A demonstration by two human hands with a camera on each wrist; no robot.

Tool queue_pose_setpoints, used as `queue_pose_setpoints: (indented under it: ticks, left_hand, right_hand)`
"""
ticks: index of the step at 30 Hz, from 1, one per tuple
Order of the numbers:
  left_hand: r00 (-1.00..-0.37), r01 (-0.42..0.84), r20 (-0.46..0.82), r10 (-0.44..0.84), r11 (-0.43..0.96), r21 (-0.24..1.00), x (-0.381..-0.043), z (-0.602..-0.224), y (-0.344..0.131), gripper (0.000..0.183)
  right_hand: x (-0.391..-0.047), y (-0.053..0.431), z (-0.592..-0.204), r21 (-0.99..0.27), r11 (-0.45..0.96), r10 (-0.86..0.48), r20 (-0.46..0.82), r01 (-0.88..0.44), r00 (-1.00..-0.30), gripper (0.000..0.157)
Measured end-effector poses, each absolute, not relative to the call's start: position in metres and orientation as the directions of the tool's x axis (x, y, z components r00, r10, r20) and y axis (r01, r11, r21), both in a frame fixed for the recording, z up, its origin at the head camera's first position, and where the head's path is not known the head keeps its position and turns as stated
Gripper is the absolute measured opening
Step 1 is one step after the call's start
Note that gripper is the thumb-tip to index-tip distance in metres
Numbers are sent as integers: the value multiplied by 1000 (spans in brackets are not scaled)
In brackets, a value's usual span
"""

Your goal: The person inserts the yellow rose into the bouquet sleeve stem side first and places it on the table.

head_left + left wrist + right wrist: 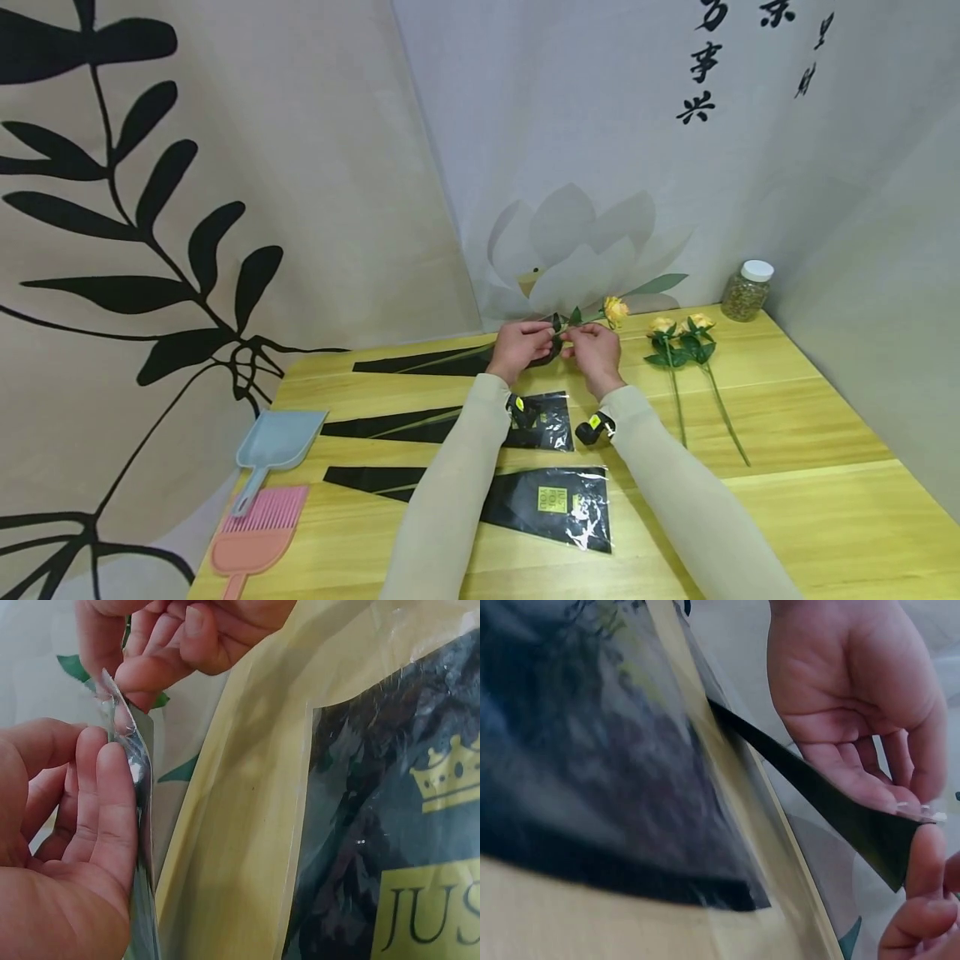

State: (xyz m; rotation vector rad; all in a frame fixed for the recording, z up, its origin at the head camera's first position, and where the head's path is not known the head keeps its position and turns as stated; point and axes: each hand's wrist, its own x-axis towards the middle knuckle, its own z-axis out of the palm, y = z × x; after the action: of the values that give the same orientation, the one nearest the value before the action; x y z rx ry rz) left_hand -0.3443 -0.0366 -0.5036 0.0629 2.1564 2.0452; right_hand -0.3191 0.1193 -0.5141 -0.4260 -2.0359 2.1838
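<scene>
My left hand [521, 346] pinches the mouth of a narrow black flower sleeve [450, 362] near the table's far edge. Facing it, my right hand [594, 354] has its fingertips at the same mouth, pinching the clear rim, as the left wrist view shows. A yellow rose [616, 311] with green leaves sticks out of the mouth, behind the right hand. Its stem runs leftward between the hands. From the right wrist view, the sleeve's edge [817, 795] spans between the left hand [855, 697] and the right fingers [926, 859].
Two more black sleeves [551, 504] lie nearer on the wooden table [810, 475]. Two yellow roses [678, 354] lie to the right, below a white-lidded jar [746, 292]. A blue dustpan [281, 440] and a pink brush [255, 542] are at left. A wall cloth hangs behind.
</scene>
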Motion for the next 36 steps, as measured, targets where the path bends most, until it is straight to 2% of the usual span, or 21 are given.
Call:
queue_pose_setpoints:
  ticks: [10,25,31,36]
  left_hand:
    - [-983,-95,-99,156,33,995,-346,-508,-32,19]
    - [-985,-118,-121,124,29,993,-345,-507,-31,20]
    - [-983,-120,-127,130,55,991,-345,-507,-33,19]
    - [-983,-122,-128,133,53,991,-346,-506,-34,22]
  right_hand:
    - [-320,113,-518,-984,-148,261,-138,102,-955,15]
    - [-321,111,-523,-980,-197,265,-82,30,-961,20]
    - [-322,111,-521,-980,-199,349,-79,8,-934,35]
    - [-322,112,-518,-965,-260,403,-95,-14,-910,20]
